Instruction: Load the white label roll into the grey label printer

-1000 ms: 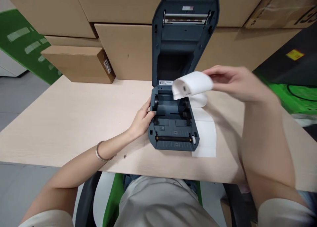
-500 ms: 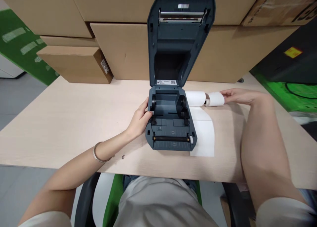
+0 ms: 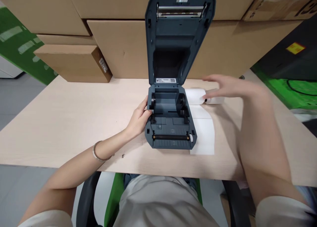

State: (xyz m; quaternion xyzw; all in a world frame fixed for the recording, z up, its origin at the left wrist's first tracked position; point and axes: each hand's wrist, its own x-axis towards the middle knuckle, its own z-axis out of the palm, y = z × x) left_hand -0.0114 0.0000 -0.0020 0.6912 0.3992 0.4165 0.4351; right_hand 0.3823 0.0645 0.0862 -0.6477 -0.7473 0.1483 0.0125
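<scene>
A dark grey-blue label printer [image 3: 170, 121] sits on the table with its lid [image 3: 179, 39] raised and its roll bay bare. My left hand [image 3: 139, 119] grips the printer's left side, thumb on the rim. Close to its right side lies a white label roll [image 3: 195, 96], its loose strip [image 3: 204, 134] running toward the front edge. A second, smaller white roll [image 3: 215, 101] lies end to end with it, partly hidden. Above the two rolls hovers my right hand [image 3: 223, 85], slightly blurred, thumb and fingers apart with nothing held.
Large cardboard boxes [image 3: 119, 48] form a wall along the table's back. A flat brown box [image 3: 71, 63] stands at the back left. Chair armrests [image 3: 86, 200] flank my body. A dark case [image 3: 279, 55] with a yellow label stands beyond the table's right side.
My right hand has let go of the smaller roll and moved up and left, opening over the rolls. My left hand stays on the printer. The view has shifted slightly.
</scene>
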